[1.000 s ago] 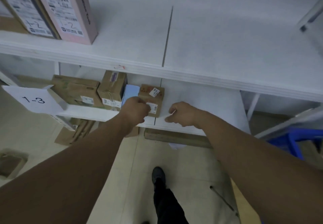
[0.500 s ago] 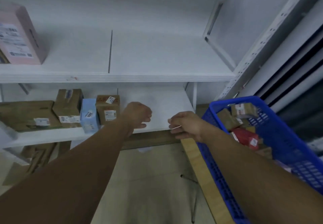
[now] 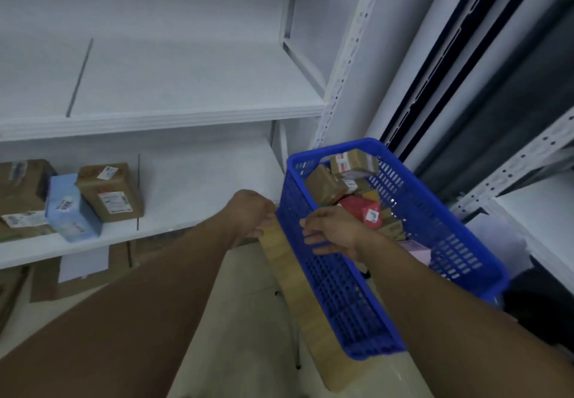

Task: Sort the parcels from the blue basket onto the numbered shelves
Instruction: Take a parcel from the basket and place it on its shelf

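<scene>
The blue basket (image 3: 351, 289) stands at the right on a wooden board (image 3: 298, 292). It holds several parcels: brown cartons (image 3: 354, 161), a red box (image 3: 360, 211) and a pink one (image 3: 416, 250). My right hand (image 3: 334, 231) hovers over the basket's near rim with fingers loosely spread, holding nothing. My left hand (image 3: 253, 214) is curled into a fist just left of the basket, nothing visible in it. On the lower shelf (image 3: 198, 192) at the left stand a brown parcel (image 3: 110, 191) and a light blue parcel (image 3: 71, 208).
The upper shelf (image 3: 186, 87) is bare here. A white perforated upright (image 3: 344, 56) rises behind the basket. Flattened cardboard (image 3: 80, 273) lies on the floor under the lower shelf. Dark panels and another shelf unit (image 3: 528, 180) fill the right side.
The view has swung right from the shelf to the basket. Both hands have left the parcels on the lower shelf and moved right to the basket's rim.
</scene>
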